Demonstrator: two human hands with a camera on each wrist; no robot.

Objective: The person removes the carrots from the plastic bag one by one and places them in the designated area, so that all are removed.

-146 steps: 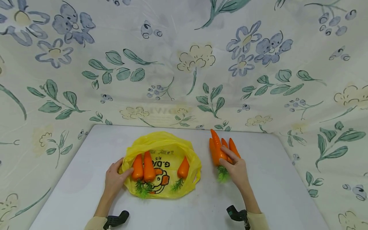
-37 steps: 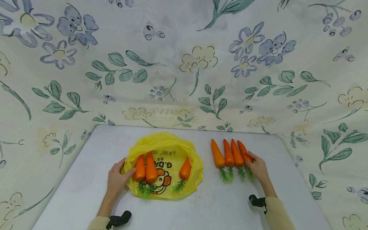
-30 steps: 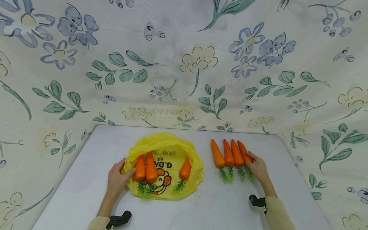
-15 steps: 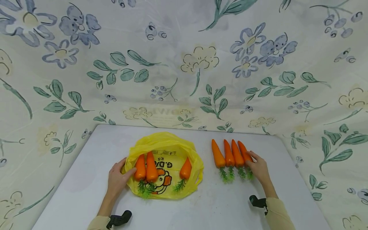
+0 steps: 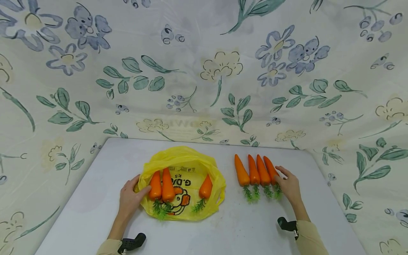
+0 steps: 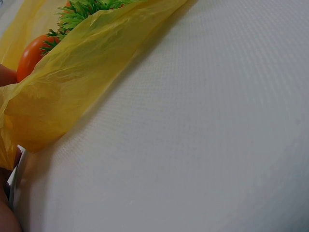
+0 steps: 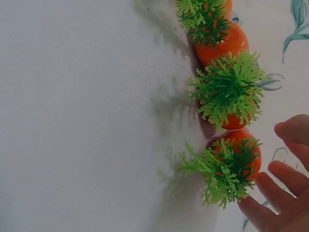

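A yellow plastic bag [image 5: 197,209] lies with its mouth spread wide, and three toy carrots [image 5: 168,187] with green tops show inside. My left hand [image 5: 130,194] pinches the bag's left rim, thumb inside and fingers outside; the left wrist view shows the yellow film [image 6: 72,92] between them. To the right of the bag, several more carrots [image 5: 241,173] lie side by side, tips away from me. My right hand [image 5: 289,186] is beside the rightmost carrot [image 5: 270,167], fingers spread. In the right wrist view its fingers [image 7: 275,193] come up to that carrot's leafy end [image 7: 224,171].
Everything lies on a white table [image 5: 245,226]. A floral cloth [image 5: 191,99] hangs behind the table's far edge and along both sides. Black wrist devices [image 5: 132,243] sit on both forearms.
About five seconds ago my right hand held a carrot over a bunched pile; now those carrots lie in a row. Just now it shifts slightly right, loosening from the last carrot. The left hand stays.
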